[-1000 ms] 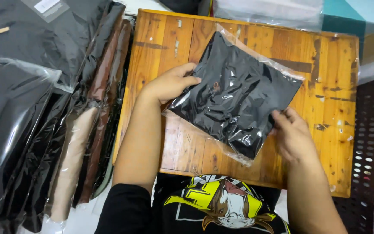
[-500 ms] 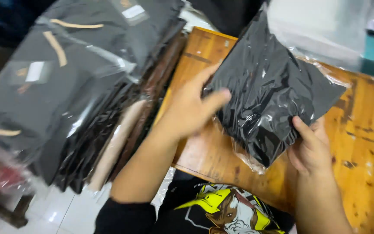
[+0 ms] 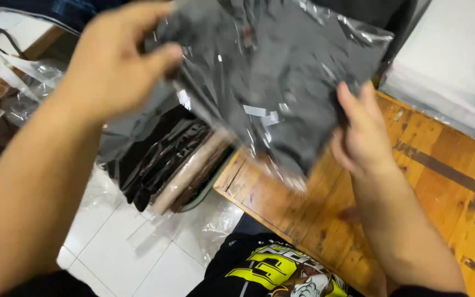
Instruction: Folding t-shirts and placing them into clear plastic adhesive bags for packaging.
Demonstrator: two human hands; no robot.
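Nearest to me is my own black shirt (image 3: 270,269) with its yellow and white print, at the bottom edge of the view. Just beyond it runs the near edge of the wooden table (image 3: 441,187), its planks slanting away to the right.

My hands are well apart, each clamped on one side of the bagged dark garment (image 3: 270,82). My right hand (image 3: 361,135) grips the bag's lower right edge, fingers curled onto the plastic, over the table. My left hand (image 3: 113,60) pinches the upper left edge, thumb on the front face, raised high and out past the table's left side.

The bag is lifted off the table and held in the air between my hands, its flat face turned toward me. Its long axis runs on a slant, from upper left down to lower right; the lowest corner points down at the table's near left corner. The picture is blurred, so finer detail is lost.

Farther off, below my left hand, bagged folded clothes (image 3: 171,165) in black, brown and tan stand in a row on the white tiled floor (image 3: 122,253).
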